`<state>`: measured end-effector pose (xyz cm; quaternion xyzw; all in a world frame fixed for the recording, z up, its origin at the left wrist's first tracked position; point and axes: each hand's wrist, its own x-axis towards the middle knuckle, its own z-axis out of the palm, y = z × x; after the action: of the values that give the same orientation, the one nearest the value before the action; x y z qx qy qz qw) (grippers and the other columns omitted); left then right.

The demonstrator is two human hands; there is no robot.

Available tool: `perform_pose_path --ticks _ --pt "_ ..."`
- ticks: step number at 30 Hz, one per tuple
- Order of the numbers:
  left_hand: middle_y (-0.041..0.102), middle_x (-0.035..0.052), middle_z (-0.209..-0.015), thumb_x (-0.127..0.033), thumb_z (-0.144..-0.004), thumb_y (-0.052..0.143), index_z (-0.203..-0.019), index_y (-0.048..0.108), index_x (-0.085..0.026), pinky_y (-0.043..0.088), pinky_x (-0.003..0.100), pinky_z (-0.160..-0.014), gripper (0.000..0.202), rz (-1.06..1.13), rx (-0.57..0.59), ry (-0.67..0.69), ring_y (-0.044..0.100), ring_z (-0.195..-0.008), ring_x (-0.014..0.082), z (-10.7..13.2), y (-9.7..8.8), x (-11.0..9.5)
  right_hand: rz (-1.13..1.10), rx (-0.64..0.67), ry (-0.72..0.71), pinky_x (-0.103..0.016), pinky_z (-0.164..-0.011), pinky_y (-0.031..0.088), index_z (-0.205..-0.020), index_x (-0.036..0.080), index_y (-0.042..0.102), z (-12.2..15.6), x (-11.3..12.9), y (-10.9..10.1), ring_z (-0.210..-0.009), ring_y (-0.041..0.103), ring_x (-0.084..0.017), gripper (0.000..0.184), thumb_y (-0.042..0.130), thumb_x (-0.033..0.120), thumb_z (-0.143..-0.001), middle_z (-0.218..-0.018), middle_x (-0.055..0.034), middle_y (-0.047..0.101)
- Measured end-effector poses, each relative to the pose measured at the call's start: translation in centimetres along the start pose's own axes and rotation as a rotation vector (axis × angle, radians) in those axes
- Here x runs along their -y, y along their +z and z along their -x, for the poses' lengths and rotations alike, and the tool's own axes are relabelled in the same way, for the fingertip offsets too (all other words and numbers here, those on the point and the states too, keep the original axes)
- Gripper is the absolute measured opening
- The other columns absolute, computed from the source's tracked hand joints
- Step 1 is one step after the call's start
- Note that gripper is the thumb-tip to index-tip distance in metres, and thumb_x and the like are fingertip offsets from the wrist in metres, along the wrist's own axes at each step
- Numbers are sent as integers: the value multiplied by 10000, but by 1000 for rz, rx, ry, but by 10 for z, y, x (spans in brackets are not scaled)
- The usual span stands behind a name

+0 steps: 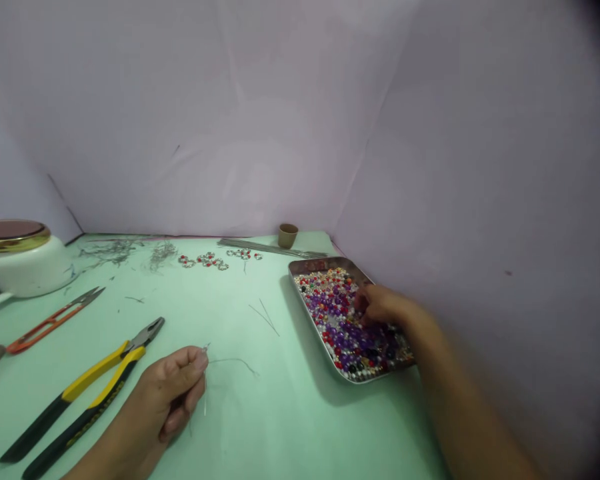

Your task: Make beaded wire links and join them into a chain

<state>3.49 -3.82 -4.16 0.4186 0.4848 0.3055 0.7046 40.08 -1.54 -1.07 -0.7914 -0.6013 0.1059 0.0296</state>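
My left hand [166, 388] is closed in a pinch, thumb against forefinger, on thin wire [234, 361] whose loose ends stick out to the right and hang below. A tiny pale bit shows at the fingertips, too small to name. Over on the right, my right hand [380, 305] reaches into a metal tray [325, 263] full of small beads [330, 303], mostly purple, red, white and gold. Its fingers are curled together down among the beads. Whatever they pinch, if anything, is hidden.
Pliers [107, 380] with yellow-black handles and orange thread snips [55, 321] lie at left, near a white pot-like container [35, 267]. Along the back are tangled wire bits [113, 251], beaded wire pieces [207, 260], straight wires [275, 249] and a small brown cup [287, 235].
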Motion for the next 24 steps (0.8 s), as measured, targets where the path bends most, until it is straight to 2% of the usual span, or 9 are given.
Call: perform_pose_path --ticks 3,5,9,14,18,21,24 --pt "366 -73 -452 -454 -737 521 -583 360 -170 69 190 -372 361 10 2 -26 141 -348 18 -1 0 0 -6 -43 -32 -220 -468 358 -724 175 675 1 12 -4 -535 561 -148 140 635 190 -590 -642 -33 657" --pt "370 -73 -454 -455 -728 533 -589 364 -171 75 190 -374 358 16 -9 -31 142 -350 18 0 0 0 -22 -59 -84 -217 -508 372 -757 189 678 0 25 -3 -584 573 -141 143 569 209 -668 -699 -28 671" --pt "376 -70 -443 -458 -709 553 -584 360 -171 78 194 -377 368 19 -35 -31 144 -350 19 2 1 -2 -28 -20 -196 -212 -537 373 -721 233 696 -2 45 6 -620 579 -141 125 594 224 -649 -689 2 680" --pt "374 -70 -443 -447 -717 548 -580 365 -171 77 190 -375 358 3 -14 -32 156 -355 24 1 -1 -1 -6 -7 -194 -214 -518 366 -702 222 697 0 38 5 -584 572 -141 157 574 163 -624 -664 -10 671" --pt "389 -68 -443 -449 -728 534 -579 373 -172 77 192 -369 353 -12 -9 -40 155 -341 22 -1 -2 1 -29 133 -218 -205 -449 352 -634 205 684 9 33 -5 -491 540 -127 120 590 149 -585 -558 5 639" --pt "396 -68 -436 -450 -721 542 -576 378 -172 80 192 -366 353 -23 -18 -48 155 -333 20 -1 -2 0 -87 230 -256 -203 -459 367 -627 209 678 15 40 -8 -524 554 -133 116 605 139 -571 -579 11 648" --pt "393 -71 -430 -443 -711 556 -572 381 -170 92 188 -365 353 -21 -24 -48 158 -330 18 -1 -1 0 -143 265 -316 -206 -469 377 -653 228 680 19 49 -4 -558 573 -141 144 632 131 -558 -612 19 662"
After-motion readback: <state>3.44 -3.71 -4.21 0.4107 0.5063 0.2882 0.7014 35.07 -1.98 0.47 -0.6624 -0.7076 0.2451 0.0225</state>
